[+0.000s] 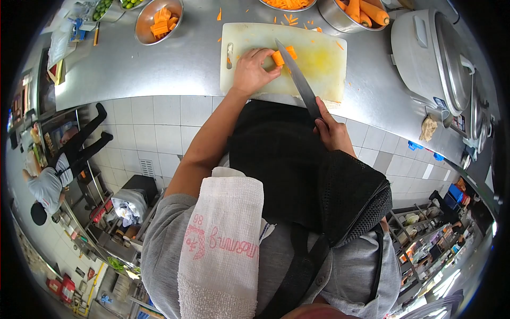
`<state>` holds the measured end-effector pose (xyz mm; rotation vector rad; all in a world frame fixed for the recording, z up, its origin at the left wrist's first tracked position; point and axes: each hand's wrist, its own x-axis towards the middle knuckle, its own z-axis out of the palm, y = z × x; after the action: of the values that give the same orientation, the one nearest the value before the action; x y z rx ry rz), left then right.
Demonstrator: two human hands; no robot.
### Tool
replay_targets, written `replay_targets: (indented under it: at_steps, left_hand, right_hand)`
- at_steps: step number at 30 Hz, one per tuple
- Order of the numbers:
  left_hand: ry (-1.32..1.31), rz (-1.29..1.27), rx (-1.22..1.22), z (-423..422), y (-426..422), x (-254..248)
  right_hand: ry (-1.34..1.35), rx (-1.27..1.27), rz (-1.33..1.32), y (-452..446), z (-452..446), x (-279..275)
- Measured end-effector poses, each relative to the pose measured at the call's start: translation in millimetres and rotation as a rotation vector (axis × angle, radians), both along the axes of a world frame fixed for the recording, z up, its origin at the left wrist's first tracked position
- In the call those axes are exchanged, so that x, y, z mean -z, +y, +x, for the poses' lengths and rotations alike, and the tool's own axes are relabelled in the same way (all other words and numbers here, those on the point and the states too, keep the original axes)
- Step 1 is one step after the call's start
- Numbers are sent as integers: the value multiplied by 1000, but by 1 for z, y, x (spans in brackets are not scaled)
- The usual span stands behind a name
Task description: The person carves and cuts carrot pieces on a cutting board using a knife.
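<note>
A piece of carrot (278, 58) lies on the white cutting board (255, 34), pinched at its left side by the fingers of my left hand (254, 72). My right hand (334, 130) is wrapped round the handle of a long kitchen knife (302, 80). The blade slants up and to the left across the board, with its tip right at the carrot. Some orange carrot shows on the blade's far side too. Yellow-orange stains mark the right half of the board.
A metal bowl (178, 11) of carrot chunks stands at the left. Behind the board are a bowl of cut carrot (287, 4) and a pot (334, 18) with whole carrots. A large lidded cooker (425, 58) stands at the right. Another person (50, 183) is at the far left.
</note>
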<state>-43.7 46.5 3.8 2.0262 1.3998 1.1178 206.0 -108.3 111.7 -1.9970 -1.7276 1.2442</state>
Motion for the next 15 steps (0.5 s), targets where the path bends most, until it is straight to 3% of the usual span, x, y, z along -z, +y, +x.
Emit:
replay_targets:
  at_steps: [15]
  left_hand:
    - [15, 13, 21, 0, 2, 0]
  right_hand:
    - [-37, 13, -32, 0, -3, -6]
